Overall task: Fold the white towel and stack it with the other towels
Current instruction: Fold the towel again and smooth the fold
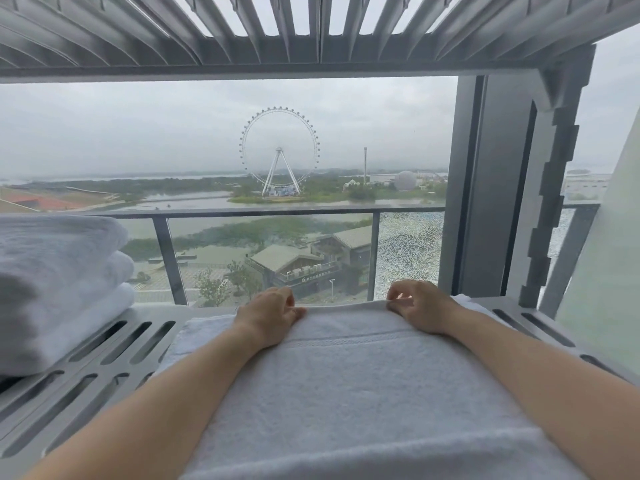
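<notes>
The white towel (349, 382) lies spread along a grey slotted metal shelf (114, 344), running from the near edge to the far edge. My left hand (268, 315) pinches its far edge on the left. On the right, my right hand (420, 308) pinches the same far edge. Both forearms stretch over the towel. A stack of folded white towels (59, 285) sits on the shelf at the far left.
A slatted metal shelf (277, 32) hangs close overhead. Behind the shelf is a window with a balcony railing (242, 213) outside. A dark window post (485, 188) stands at the right, and a pale panel (609, 271) leans at the far right.
</notes>
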Action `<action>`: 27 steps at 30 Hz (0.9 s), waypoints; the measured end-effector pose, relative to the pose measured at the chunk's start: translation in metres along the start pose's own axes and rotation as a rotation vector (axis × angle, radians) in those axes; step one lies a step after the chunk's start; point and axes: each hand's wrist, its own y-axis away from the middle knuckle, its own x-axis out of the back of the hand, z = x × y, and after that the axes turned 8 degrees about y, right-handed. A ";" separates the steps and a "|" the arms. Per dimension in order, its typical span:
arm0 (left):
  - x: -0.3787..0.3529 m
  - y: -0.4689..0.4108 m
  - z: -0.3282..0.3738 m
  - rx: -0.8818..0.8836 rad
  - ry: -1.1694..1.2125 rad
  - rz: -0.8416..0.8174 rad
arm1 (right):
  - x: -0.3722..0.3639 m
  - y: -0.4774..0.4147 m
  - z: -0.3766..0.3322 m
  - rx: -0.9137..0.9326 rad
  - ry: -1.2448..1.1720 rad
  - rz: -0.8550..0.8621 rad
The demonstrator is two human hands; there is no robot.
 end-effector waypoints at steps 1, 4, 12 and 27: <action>0.000 0.000 -0.001 0.000 0.005 -0.004 | 0.000 0.000 0.001 0.015 0.002 -0.003; 0.001 -0.001 -0.002 -0.006 0.023 -0.015 | 0.000 0.001 0.001 0.068 0.049 0.043; 0.016 0.000 -0.026 -0.015 -0.075 0.006 | 0.002 0.001 0.009 0.091 0.145 0.141; 0.016 0.001 -0.025 -0.155 -0.216 -0.041 | 0.005 0.001 0.011 -0.001 0.193 0.004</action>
